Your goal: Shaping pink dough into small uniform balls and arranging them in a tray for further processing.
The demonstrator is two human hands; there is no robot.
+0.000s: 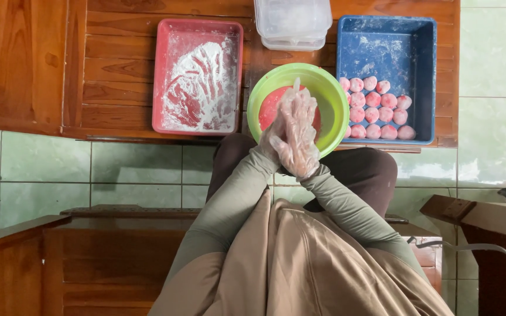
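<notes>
Both of my hands wear thin clear plastic gloves and are pressed palm to palm above a green bowl (pixel 329 93). My right hand (pixel 297 130) lies on top with its fingers stretched out. My left hand (pixel 270 138) is mostly hidden beneath it, with only its edge showing. Whatever lies between the palms is hidden. A pink mass of dough (pixel 272 105) sits in the bowl under the hands. To the right, a blue tray (pixel 382 47) dusted with flour holds several pink dough balls (pixel 376 108) in rows.
A red tray (pixel 197 79) spread with white flour stands left of the bowl. Stacked clear plastic containers (pixel 293 23) sit behind it. Everything rests on a low wooden table (pixel 118 64) over a green tiled floor. Wooden furniture stands at the lower left and right.
</notes>
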